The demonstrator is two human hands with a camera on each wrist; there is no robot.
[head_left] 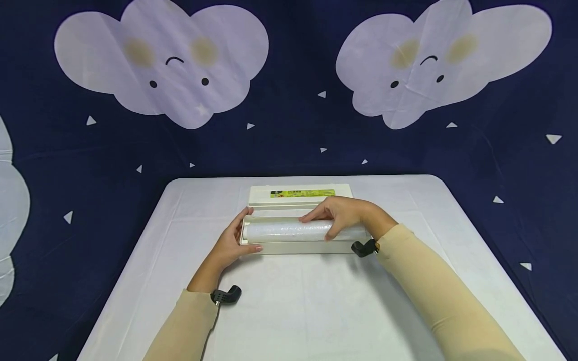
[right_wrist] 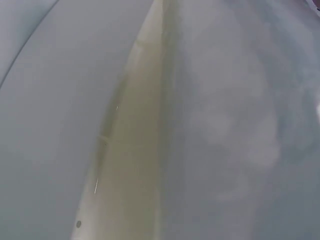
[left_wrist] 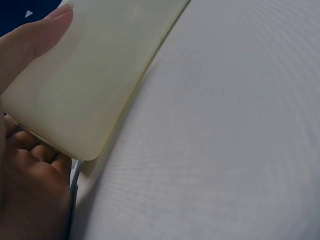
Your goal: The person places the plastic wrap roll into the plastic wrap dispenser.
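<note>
A long off-white plastic box (head_left: 311, 247) lies crosswise on the table, its top uncovered. Inside it is a roll of plastic wrap (head_left: 280, 231), whitish and shiny. My left hand (head_left: 229, 241) grips the box's left end, thumb along the front wall and fingers behind. In the left wrist view that thumb presses the smooth front wall (left_wrist: 90, 85). From above, my right hand (head_left: 345, 213) holds the roll right of its middle, thumb in front and fingers over the far side. The right wrist view shows the roll (right_wrist: 225, 125) very close, with my right fingers out of sight.
Just behind the box lies a matching off-white lid (head_left: 300, 201) with a yellow-green label (head_left: 302, 193). Both rest on a white-covered table (head_left: 280, 306). Behind the table hangs a dark blue cloth (head_left: 289, 100) with cloud prints.
</note>
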